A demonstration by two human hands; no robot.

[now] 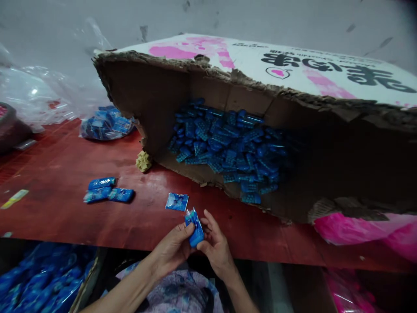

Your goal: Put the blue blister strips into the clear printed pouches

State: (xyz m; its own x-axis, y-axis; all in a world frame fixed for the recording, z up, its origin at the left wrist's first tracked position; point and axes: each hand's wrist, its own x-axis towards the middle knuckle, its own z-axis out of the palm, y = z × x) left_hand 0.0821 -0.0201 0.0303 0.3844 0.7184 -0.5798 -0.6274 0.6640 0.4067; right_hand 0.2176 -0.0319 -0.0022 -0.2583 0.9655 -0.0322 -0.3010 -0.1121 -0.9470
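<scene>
Currently your left hand (177,244) pinches a blue packet (196,238), grip closed on it near the front edge of the worktop (143,230), beside a flat pouch (177,202), while your right hand (217,250) has a loosely open grip, thumb at the packet's lower end.

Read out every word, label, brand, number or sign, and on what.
No text is legible.
White-and-pink cardboard box: large black characters too skewed, small lines blurred.
Flat blue plastic packet: too small.
Filled blue plastic packet in left hand: too blurred.
Three bulging blue packets: too blurred.
</scene>
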